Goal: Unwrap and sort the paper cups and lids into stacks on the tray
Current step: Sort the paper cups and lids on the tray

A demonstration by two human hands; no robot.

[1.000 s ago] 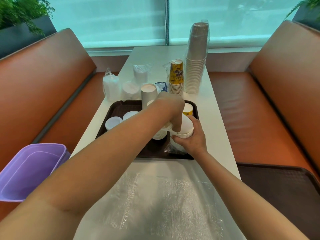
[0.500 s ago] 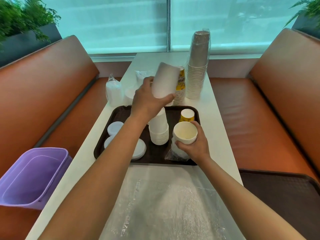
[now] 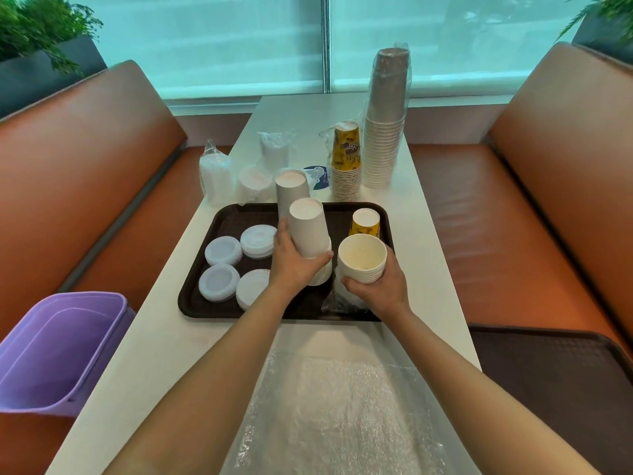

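Note:
A dark brown tray (image 3: 202, 296) lies across the white table. My left hand (image 3: 294, 265) grips an upside-down white cup (image 3: 307, 228) sitting on a stack of white cups (image 3: 323, 272) in the tray's middle. My right hand (image 3: 380, 289) holds a stack of short white cups (image 3: 362, 258), mouth up, partly in a clear wrapper (image 3: 337, 303). Behind stand a grey upside-down cup (image 3: 291, 190) and a yellow cup (image 3: 365, 222). Several white lids (image 3: 222, 250) lie on the tray's left half.
Behind the tray stand wrapped lids (image 3: 215, 176), a yellow cup stack (image 3: 346, 162) and a tall wrapped brown cup stack (image 3: 387, 114). Clear plastic film (image 3: 335, 406) lies near me. A purple bin (image 3: 58, 347) sits on the left bench, a second tray (image 3: 555, 371) on the right.
My left hand took a white cup off the right-hand stack, lifted it up and over, and has brought it down onto the middle stack. My right hand stayed on the short cups.

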